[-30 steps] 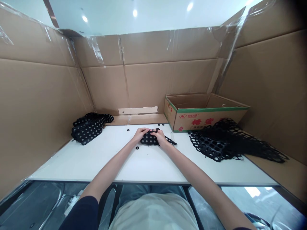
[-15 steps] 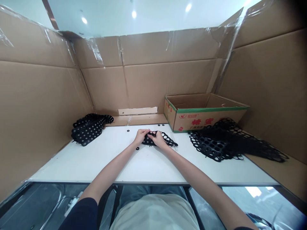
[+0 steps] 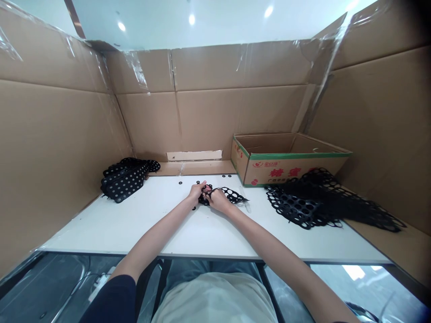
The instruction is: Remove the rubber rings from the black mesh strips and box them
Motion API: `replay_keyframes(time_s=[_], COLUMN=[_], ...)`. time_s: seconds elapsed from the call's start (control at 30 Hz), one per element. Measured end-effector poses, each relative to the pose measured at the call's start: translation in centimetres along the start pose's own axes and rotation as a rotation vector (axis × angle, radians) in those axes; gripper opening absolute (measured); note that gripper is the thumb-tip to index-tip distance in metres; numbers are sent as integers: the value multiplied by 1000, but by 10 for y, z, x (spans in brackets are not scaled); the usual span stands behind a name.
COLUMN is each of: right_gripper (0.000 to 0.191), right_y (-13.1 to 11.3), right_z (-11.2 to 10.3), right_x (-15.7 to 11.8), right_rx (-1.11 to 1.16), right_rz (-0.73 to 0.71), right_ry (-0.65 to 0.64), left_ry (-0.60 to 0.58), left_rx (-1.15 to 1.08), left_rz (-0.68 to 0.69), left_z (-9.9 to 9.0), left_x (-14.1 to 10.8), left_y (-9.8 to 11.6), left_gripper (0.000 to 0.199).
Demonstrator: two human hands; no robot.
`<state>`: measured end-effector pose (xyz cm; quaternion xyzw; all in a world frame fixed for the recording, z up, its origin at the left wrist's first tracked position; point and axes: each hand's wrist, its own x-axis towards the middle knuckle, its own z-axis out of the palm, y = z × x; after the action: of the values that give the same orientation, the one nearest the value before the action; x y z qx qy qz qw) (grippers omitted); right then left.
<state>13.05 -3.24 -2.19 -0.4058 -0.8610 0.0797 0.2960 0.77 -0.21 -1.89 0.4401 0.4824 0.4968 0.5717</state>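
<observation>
A small piece of black sheet full of round holes (image 3: pixel 232 195) lies at the middle of the white table, its pointed end towards the right. My left hand (image 3: pixel 197 191) is closed on its left part, with the thumb raised. Close beside it, my right hand (image 3: pixel 218 199) grips the same piece, fingers curled in and partly hidden. A small black ring (image 3: pixel 194 208) rests just below my left hand. Another black ring (image 3: pixel 180 183) lies to the left, and a pair of black rings (image 3: pixel 226 176) sits near the table's back edge.
A pile of black dotted sheets (image 3: pixel 124 179) stands at the left. On the right, a heap of black holed netting (image 3: pixel 313 202) leans against an open cardboard box (image 3: pixel 296 168) with green edges. Cardboard walls (image 3: pixel 208 107) enclose the white table (image 3: pixel 134 224) at the back and sides.
My right hand has turned over and curled its fingers, shifting slightly left on the holed sheet. The sheet is more bunched between my hands. The view has shifted slightly.
</observation>
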Motion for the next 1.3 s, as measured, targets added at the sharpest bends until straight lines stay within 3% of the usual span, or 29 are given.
replay_keyframes(time_s=[0.13,0.27,0.4,0.5,0.63,0.83,1.0,1.17,1.3], right_gripper=[17,22,28,29,32,37,24,20,22], right_y=[5,13,18,19,18,20,18,7,0], right_z=[-2,-5,-9,-13,-15,-6,-2,-1,-5], right_x=[2,6,6,4,2,4,5,3,1], right_rx=[343,700,898,1063,1175,963,738,241,-34], right_rz=[73,354,589,667,634,580,431,81,-44], right_ry=[77,173,269,234,114,193,240,101,20], left_ry=[-22,-78,-211,-305,-342,-343,-248,-115,-74], left_rx=[8,-8,65,100,111,22,21,-134,-240], left_rz=[36,81,221,326,400,314,307,18,-172], left_z=[-3,-6,-5,-3,-2,-7,-4,-4,-4], left_x=[6,13,12,7,8,13,9,6,9], left_y=[-4,-7,-3,0,-2,-6,-1,2,4], left_gripper=[37,40,39,41,36,37,34,24,16])
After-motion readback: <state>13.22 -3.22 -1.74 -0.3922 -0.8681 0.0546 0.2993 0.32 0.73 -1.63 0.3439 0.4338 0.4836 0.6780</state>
